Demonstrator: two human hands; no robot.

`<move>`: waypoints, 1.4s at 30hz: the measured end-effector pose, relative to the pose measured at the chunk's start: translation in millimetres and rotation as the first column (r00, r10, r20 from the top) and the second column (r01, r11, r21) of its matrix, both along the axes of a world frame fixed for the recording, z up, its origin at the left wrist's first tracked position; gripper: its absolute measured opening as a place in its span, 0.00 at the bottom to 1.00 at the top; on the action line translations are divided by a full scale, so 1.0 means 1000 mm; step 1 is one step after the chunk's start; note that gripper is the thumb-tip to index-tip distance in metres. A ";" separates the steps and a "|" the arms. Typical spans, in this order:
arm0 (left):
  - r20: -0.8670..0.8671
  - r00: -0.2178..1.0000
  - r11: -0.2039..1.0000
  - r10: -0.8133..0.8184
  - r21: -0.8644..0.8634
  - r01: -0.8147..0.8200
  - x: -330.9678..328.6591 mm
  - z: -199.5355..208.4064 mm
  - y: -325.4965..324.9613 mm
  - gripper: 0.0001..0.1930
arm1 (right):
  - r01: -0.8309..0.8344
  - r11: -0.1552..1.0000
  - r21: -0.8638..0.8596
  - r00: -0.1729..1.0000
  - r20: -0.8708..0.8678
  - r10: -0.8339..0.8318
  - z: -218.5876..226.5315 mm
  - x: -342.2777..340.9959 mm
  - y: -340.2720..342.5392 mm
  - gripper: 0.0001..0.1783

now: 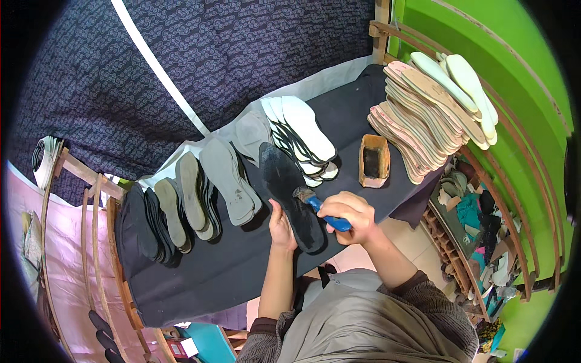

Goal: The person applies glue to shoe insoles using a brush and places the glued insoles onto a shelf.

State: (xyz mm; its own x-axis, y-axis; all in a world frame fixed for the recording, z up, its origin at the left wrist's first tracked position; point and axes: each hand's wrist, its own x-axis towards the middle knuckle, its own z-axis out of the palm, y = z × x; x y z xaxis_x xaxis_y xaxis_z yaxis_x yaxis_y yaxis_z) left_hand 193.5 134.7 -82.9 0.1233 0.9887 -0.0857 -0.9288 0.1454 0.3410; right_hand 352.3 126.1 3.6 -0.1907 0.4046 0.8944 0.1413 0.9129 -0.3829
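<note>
1. Gripping a blue-handled brush (319,207), the right hand (353,216) is clenching around the smooth plastic handle just right of the frame's centre, with the bristle head resting on the dark insole.
2. The left hand (281,227) is pressing flat, fingers spread and closed on nothing, against the lower left edge of that dark insole (289,195) to pin it down.
3. The insole is lying at the centre of the frame on the black cloth-covered table (200,272), its toe pointing toward the upper left. It is looking thin, light and bendy, so it would likely flop if lifted by one end; holding it flat near the heel or pinching it at the waist seems the safest grip.
4. Its surface is appearing matte and slightly rough, dark grey, long and rounded at both ends.
5. Just right of it, a small brown open box (373,160) is sitting with a dark inside.
6. Fanned rows are lying left of centre: grey insoles (230,178), white-topped insoles (305,130) and black ones (148,227).
7. At the upper right, a tall stack of tan board insoles (417,121) is leaning against a green wall (514,78).
</note>
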 end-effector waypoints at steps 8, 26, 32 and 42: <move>-0.074 0.995 0.973 -0.070 0.215 0.084 -0.011 -0.013 0.003 0.31 | -0.075 0.991 -0.111 0.987 0.136 0.090 -0.021 0.007 -0.027 0.14; 0.014 0.988 0.968 -0.151 0.204 0.145 -0.009 -0.009 0.003 0.34 | -0.162 0.955 -0.248 0.977 0.098 0.191 -0.025 0.020 -0.035 0.15; 0.041 0.989 0.967 -0.142 0.218 0.130 -0.007 -0.006 0.002 0.35 | -0.073 0.984 -0.162 0.996 0.031 0.079 -0.027 0.023 -0.030 0.14; 0.020 0.990 0.952 -0.141 0.278 0.130 -0.012 -0.007 0.002 0.32 | -0.125 0.973 -0.194 0.988 0.069 0.140 -0.026 0.024 -0.035 0.15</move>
